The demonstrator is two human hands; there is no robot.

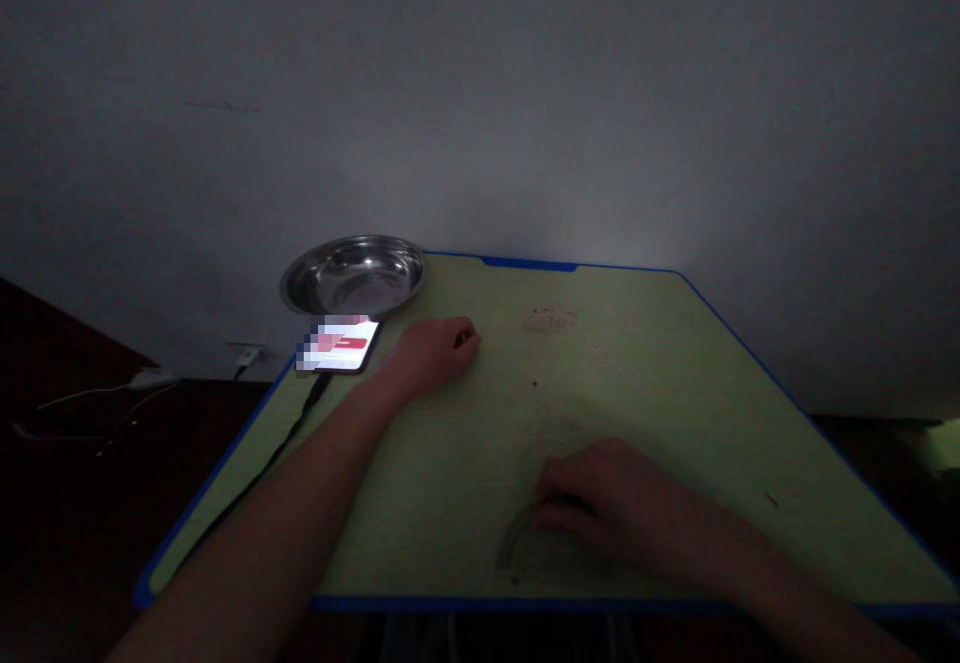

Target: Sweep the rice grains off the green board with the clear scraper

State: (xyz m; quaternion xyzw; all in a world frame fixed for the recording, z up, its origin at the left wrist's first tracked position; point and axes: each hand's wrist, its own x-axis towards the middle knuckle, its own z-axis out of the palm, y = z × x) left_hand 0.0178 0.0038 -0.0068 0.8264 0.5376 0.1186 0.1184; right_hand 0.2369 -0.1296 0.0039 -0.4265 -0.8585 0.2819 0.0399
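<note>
My left hand [439, 353] rests on the pale green tabletop [465, 463], its fingers curled into a loose fist beside a lit phone [351, 345]. A tiny pale spot shows in the gap of that fist, too small to name. Nearer the front edge, my right hand [604, 498] lies low over the table with its fingers bent in towards the thumb. Whatever it may hold is hidden in the dark. Under and beside its fingertips there is a dark arc-shaped mark [514, 548] on the surface.
A shiny metal basin [360, 278] stands at the back left corner, just behind the phone. From the phone a black cable [277, 453] runs along the left side. A speckled patch [551, 319] marks the table's back. Behind rises a grey wall [525, 93].
</note>
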